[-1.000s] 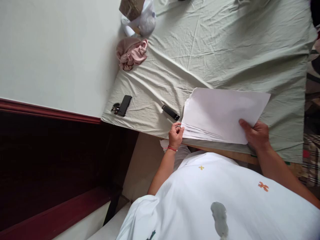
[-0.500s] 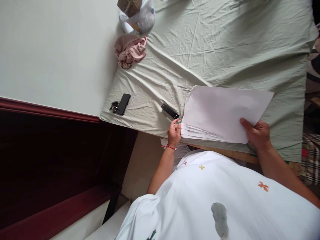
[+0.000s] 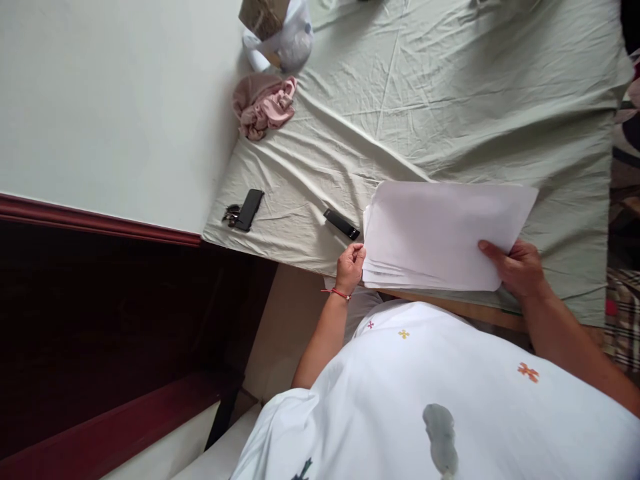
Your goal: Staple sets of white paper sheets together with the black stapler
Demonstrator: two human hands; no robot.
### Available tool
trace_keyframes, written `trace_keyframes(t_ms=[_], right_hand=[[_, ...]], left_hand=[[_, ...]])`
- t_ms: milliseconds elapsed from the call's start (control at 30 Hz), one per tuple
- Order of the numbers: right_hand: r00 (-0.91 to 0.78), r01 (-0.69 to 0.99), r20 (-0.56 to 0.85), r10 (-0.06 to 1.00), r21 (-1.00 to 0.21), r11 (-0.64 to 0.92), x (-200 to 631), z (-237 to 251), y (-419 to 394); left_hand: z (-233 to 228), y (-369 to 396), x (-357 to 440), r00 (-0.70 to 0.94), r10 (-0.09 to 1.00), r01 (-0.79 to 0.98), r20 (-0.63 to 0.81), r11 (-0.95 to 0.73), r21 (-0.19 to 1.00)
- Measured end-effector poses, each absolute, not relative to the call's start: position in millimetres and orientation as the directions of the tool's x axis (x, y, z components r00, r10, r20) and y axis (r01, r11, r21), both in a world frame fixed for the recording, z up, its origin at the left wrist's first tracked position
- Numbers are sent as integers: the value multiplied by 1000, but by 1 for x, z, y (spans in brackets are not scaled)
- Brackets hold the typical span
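Paper stack: light, floppy, likely to slip and fan. Pinched at opposite edges by left hand and right hand; best supported underneath.

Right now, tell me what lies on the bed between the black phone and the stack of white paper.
In the head view, a small black stapler-like bar lies on the pale green sheet between the black phone and the paper stack.

Legible text, labels, brands, numbers: none showing. Stack of paper sheets: top sheet is showing blank; faint dark marks along the lower sheets' edges are too small to read. Black items on the bed sheet are showing no readable marking.
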State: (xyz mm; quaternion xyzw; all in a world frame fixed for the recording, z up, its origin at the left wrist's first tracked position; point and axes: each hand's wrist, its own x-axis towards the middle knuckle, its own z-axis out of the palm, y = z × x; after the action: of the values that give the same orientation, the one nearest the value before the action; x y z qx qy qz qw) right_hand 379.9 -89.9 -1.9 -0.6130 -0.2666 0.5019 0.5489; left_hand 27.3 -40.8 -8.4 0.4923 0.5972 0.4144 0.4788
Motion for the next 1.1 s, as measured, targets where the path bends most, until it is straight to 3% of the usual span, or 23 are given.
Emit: trace_keyframes(t_ms=[233, 400, 600, 833, 1100], right_hand=[[241, -136, -348, 906, -936, -323, 389, 16, -94], [290, -31, -159, 944, -987, -157, 397, 35, -92], [401, 39, 57, 914, -998, 46, 397, 61, -90], [232, 104, -105, 967, -986, -132, 391, 54, -80], [241, 76, -103, 965, -989, -125, 391, 50, -76]], left_hand=[[3, -43, 33, 10, 973, -37, -229, 230, 973], [32, -39, 35, -36, 998, -76, -47, 44, 996], [65, -26, 32, -47, 994, -34, 99, -100, 994], [27, -19, 36, 114, 993, -115, -17, 31, 993], [19, -20, 33, 170, 985, -11, -18, 20, 1000]])
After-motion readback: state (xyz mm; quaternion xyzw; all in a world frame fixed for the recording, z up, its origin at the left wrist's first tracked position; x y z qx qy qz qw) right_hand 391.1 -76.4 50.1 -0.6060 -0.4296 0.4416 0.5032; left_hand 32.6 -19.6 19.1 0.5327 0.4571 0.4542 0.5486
